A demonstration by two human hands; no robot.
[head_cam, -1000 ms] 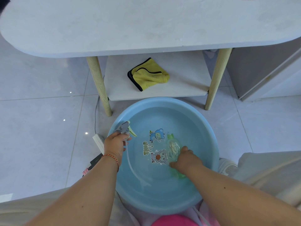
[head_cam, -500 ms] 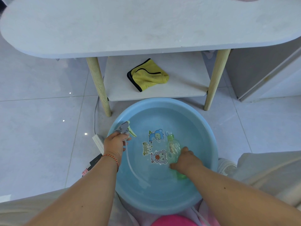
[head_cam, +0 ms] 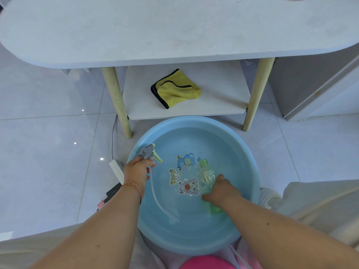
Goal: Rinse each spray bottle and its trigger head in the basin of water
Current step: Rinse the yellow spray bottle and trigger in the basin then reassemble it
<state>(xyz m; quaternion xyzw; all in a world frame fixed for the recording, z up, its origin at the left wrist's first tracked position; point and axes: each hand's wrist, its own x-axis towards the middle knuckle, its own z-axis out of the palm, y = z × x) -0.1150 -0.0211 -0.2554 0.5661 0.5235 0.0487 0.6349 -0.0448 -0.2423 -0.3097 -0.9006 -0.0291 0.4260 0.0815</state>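
Blue basin [head_cam: 250, 171] of water sits on the floor, just in front of the white table [head_cam: 174, 32]. Left hand [head_cam: 138, 172] is over the basin's left rim, fingers curled round the grey trigger head [head_cam: 149, 153]; the head sticks out past the knuckles toward the basin's far-left edge, its pale green lever [head_cam: 158, 159] pointing into the basin, and its white dip tube [head_cam: 155, 193] trails back from under the hand down into the water. Right hand [head_cam: 221, 191] is inside the basin, right of centre, gripping the clear green spray bottle [head_cam: 206, 174] around its lower body, bottle lying in the water. Bottle's open neck points away from the hand toward the basin's far side; its base shows green just behind the wrist. Yellow cloth [head_cam: 177, 90] lies on the table's lower shelf [head_cam: 223, 90], beyond the basin.
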